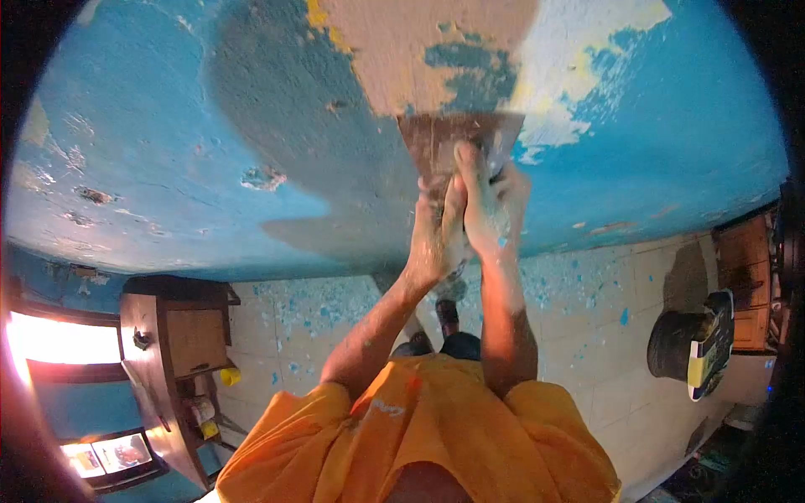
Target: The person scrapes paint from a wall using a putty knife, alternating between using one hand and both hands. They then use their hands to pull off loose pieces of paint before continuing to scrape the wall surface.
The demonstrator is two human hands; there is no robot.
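Note:
A wide metal scraper is pressed blade-first against a blue painted wall, just below a bare patch where the paint is gone and tan plaster shows. My left hand and my right hand are wrapped together around the scraper's handle. The right hand sits higher, with its thumb lying on the blade. Both hands and forearms are dusted with paint specks. My orange shirt fills the bottom of the view, and my feet show below the hands.
Blue paint flakes lie scattered on the pale tiled floor. A dark wooden cabinet with yellow containers stands at the left by a bright window. A black bucket and wooden furniture stand at the right.

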